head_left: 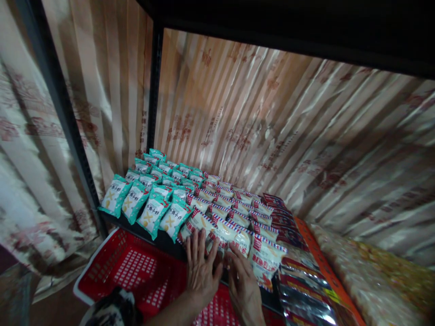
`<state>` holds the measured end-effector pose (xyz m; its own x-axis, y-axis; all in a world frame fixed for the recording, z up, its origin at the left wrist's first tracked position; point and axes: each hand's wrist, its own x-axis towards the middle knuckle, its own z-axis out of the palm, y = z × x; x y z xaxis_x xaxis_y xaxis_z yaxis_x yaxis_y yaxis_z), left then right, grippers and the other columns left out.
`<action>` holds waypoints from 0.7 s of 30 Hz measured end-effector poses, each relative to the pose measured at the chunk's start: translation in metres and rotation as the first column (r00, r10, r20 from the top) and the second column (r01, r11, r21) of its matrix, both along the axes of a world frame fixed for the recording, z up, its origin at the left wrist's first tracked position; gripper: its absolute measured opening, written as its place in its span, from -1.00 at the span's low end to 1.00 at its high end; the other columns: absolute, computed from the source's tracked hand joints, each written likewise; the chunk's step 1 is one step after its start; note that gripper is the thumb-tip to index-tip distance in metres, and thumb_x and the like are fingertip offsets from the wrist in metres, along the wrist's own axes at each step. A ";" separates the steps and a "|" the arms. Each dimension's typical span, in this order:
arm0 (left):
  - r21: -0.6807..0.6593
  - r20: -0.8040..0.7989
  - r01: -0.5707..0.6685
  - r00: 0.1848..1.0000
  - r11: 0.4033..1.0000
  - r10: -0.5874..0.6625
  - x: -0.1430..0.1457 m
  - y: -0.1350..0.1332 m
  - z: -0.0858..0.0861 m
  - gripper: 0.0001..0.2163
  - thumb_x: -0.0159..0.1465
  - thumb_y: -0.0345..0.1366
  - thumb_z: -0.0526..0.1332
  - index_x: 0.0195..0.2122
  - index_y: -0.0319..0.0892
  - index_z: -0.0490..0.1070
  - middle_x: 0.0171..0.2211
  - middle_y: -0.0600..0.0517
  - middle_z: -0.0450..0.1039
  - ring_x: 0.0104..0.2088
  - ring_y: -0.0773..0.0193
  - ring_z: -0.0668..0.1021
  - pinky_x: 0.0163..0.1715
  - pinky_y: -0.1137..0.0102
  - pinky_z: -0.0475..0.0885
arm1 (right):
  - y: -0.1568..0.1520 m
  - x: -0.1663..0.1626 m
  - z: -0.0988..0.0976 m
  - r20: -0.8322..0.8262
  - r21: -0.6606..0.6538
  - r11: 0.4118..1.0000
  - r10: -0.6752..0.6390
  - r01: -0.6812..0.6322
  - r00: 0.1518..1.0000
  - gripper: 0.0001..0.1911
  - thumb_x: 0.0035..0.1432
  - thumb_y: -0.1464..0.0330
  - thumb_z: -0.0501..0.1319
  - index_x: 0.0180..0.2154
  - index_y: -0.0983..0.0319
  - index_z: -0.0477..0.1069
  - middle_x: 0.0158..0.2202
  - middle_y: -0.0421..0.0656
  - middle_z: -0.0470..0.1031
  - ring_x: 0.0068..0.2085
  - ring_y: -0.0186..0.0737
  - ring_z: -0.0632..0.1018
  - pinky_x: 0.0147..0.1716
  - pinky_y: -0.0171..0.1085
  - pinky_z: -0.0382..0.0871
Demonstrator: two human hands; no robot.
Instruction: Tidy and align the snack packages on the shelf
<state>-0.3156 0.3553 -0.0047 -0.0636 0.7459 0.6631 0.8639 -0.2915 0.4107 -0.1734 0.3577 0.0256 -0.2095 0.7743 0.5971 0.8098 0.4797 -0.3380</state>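
My left hand point(200, 267) lies with fingers spread against the front row of white snack bags point(224, 232) with red print and striped edges. Close beside it, my right hand point(243, 280) has its fingers bent against the same row; whether they grip a bag is hidden. To the right of my right hand, one white snack bag point(267, 258) leans upright at the shelf's front. Left of my hands stand several rows of teal and white snack bags point(152, 210). Dark red packets point(302, 280) lie on the right.
Below the black shelf edge point(142, 233) sits a red plastic basket point(132, 267) with a white rim. An orange perforated strip point(326, 267) separates the packets from bulk bags point(370, 276). Black posts point(155, 86) and printed curtains point(217, 99) enclose the back and left.
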 end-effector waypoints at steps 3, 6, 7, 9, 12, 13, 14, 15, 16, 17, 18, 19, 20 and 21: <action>0.045 -0.005 -0.041 0.999 0.998 0.042 0.006 0.005 -0.005 -0.41 0.24 -0.21 0.20 0.29 0.00 0.08 0.38 -0.10 -0.21 0.33 -0.09 -0.01 0.26 -0.04 -0.08 | 0.022 0.001 0.027 0.019 0.026 1.000 -0.001 0.000 1.000 -0.67 0.26 0.31 0.00 -0.05 0.15 0.45 -0.01 -0.05 0.50 0.00 -0.10 0.52 -0.04 -0.08 0.48; 0.099 0.011 -0.064 0.998 0.993 0.064 0.010 0.010 -0.008 -0.46 0.24 -0.14 0.21 0.25 -0.03 0.18 0.37 -0.11 -0.18 0.33 -0.08 0.01 0.26 -0.03 -0.09 | 0.056 -0.012 0.061 0.076 0.020 0.998 0.049 -0.051 0.996 -0.68 0.28 0.28 0.01 -0.04 0.14 0.46 -0.12 -0.07 0.53 -0.08 -0.12 0.53 -0.08 -0.09 0.45; 0.107 0.015 -0.065 0.998 0.992 0.064 0.011 0.012 -0.008 -0.48 0.25 -0.12 0.20 0.24 -0.03 0.20 0.37 -0.11 -0.17 0.33 -0.08 0.01 0.26 -0.03 -0.08 | 0.068 -0.020 0.071 0.108 -0.005 0.997 0.078 -0.078 0.991 -0.66 0.29 0.30 0.00 -0.02 0.14 0.45 -0.14 -0.08 0.54 -0.09 -0.12 0.52 -0.09 -0.11 0.44; 0.114 0.021 -0.073 0.997 0.991 0.072 0.013 0.013 -0.009 -0.49 0.26 -0.08 0.18 0.22 -0.02 0.21 0.37 -0.11 -0.13 0.33 -0.07 0.02 0.25 -0.03 -0.05 | 0.091 -0.038 0.088 0.168 -0.068 0.988 0.146 -0.136 0.975 -0.66 0.30 0.33 -0.01 -0.02 0.17 0.46 -0.14 -0.08 0.55 -0.09 -0.14 0.50 -0.06 -0.15 0.41; 0.116 0.005 -0.098 0.995 0.988 0.098 0.014 0.014 -0.009 -0.49 0.26 -0.07 0.19 0.23 -0.01 0.21 0.36 -0.11 -0.10 0.33 -0.05 0.00 0.24 -0.02 -0.05 | 0.121 -0.067 0.101 0.271 -0.152 0.974 0.206 -0.170 0.940 -0.65 0.27 0.41 0.01 -0.01 0.19 0.46 -0.07 -0.09 0.55 -0.04 -0.16 0.48 0.01 -0.18 0.33; 0.118 -0.002 -0.102 0.995 0.988 0.102 0.014 0.014 -0.010 -0.48 0.26 -0.06 0.19 0.23 -0.01 0.21 0.36 -0.11 -0.09 0.33 -0.06 -0.01 0.24 -0.02 -0.06 | 0.128 -0.076 0.103 0.295 -0.177 0.971 0.209 -0.161 0.932 -0.65 0.26 0.42 0.03 0.00 0.19 0.46 -0.06 -0.11 0.55 -0.03 -0.17 0.48 0.03 -0.20 0.30; 0.116 -0.007 -0.102 0.995 0.988 0.103 0.014 0.014 -0.010 -0.48 0.26 -0.07 0.19 0.23 -0.02 0.20 0.35 -0.12 -0.09 0.33 -0.06 -0.01 0.24 -0.03 -0.06 | 0.135 -0.084 0.105 0.320 -0.206 0.967 0.212 -0.150 0.924 -0.66 0.25 0.43 0.05 -0.01 0.18 0.47 -0.07 -0.12 0.55 -0.04 -0.18 0.49 0.03 -0.23 0.29; 0.112 -0.009 -0.098 0.995 0.989 0.100 0.014 0.014 -0.010 -0.48 0.26 -0.07 0.19 0.23 -0.03 0.21 0.35 -0.12 -0.09 0.33 -0.07 -0.01 0.24 -0.03 -0.05 | 0.140 -0.091 0.106 0.341 -0.235 0.962 0.213 -0.136 0.916 -0.68 0.24 0.42 0.06 -0.03 0.17 0.48 -0.09 -0.13 0.56 -0.06 -0.20 0.50 0.01 -0.26 0.29; 0.108 -0.007 -0.093 0.995 0.990 0.095 0.014 0.014 -0.010 -0.48 0.25 -0.07 0.20 0.22 -0.03 0.21 0.36 -0.13 -0.10 0.33 -0.07 0.00 0.24 -0.04 -0.03 | 0.144 -0.097 0.108 0.363 -0.266 0.957 0.212 -0.117 0.907 -0.71 0.24 0.40 0.08 -0.07 0.16 0.50 -0.14 -0.14 0.58 -0.09 -0.21 0.51 -0.03 -0.29 0.29; 0.106 -0.002 -0.089 0.996 0.990 0.090 0.014 0.013 -0.010 -0.49 0.25 -0.08 0.20 0.21 -0.04 0.22 0.36 -0.13 -0.12 0.33 -0.08 0.01 0.23 -0.04 -0.02 | 0.146 -0.101 0.109 0.386 -0.295 0.951 0.211 -0.096 0.898 -0.74 0.24 0.38 0.09 -0.12 0.16 0.52 -0.18 -0.15 0.59 -0.13 -0.22 0.52 -0.08 -0.31 0.29; 0.108 0.004 -0.086 0.996 0.991 0.086 0.014 0.013 -0.010 -0.50 0.25 -0.08 0.21 0.20 -0.05 0.23 0.36 -0.13 -0.14 0.33 -0.08 0.01 0.23 -0.03 -0.02 | 0.148 -0.105 0.110 0.409 -0.316 0.946 0.206 -0.074 0.889 -0.76 0.24 0.36 0.09 -0.18 0.15 0.53 -0.22 -0.15 0.59 -0.16 -0.23 0.53 -0.12 -0.33 0.29; 0.109 0.011 -0.083 0.997 0.991 0.083 0.014 0.013 -0.010 -0.51 0.25 -0.09 0.21 0.19 -0.06 0.25 0.37 -0.12 -0.16 0.33 -0.09 0.00 0.23 -0.03 -0.02 | 0.149 -0.107 0.111 0.430 -0.327 0.944 0.195 -0.049 0.882 -0.77 0.23 0.35 0.10 -0.22 0.15 0.54 -0.24 -0.16 0.60 -0.17 -0.23 0.54 -0.16 -0.34 0.29; 0.115 0.018 -0.081 0.997 0.990 0.080 0.014 0.013 -0.009 -0.52 0.25 -0.09 0.20 0.18 -0.07 0.26 0.37 -0.12 -0.17 0.33 -0.09 0.00 0.24 -0.03 -0.03 | 0.150 -0.108 0.111 0.449 -0.329 0.944 0.178 -0.023 0.875 -0.78 0.23 0.35 0.10 -0.25 0.15 0.54 -0.24 -0.15 0.60 -0.18 -0.24 0.54 -0.18 -0.35 0.28; 0.124 0.025 -0.077 0.997 0.989 0.075 0.014 0.013 -0.009 -0.53 0.26 -0.09 0.20 0.17 -0.08 0.27 0.37 -0.11 -0.18 0.33 -0.10 -0.01 0.24 -0.03 -0.05 | 0.150 -0.108 0.112 0.466 -0.323 0.947 0.159 0.000 0.870 -0.78 0.22 0.35 0.11 -0.27 0.15 0.54 -0.24 -0.15 0.60 -0.18 -0.23 0.54 -0.20 -0.35 0.27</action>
<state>-0.3019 0.3687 -0.0133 -0.1314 0.6502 0.7483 0.8774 -0.2750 0.3931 -0.2815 0.5076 0.1373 -0.4761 0.8675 0.1443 0.8714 0.4875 -0.0555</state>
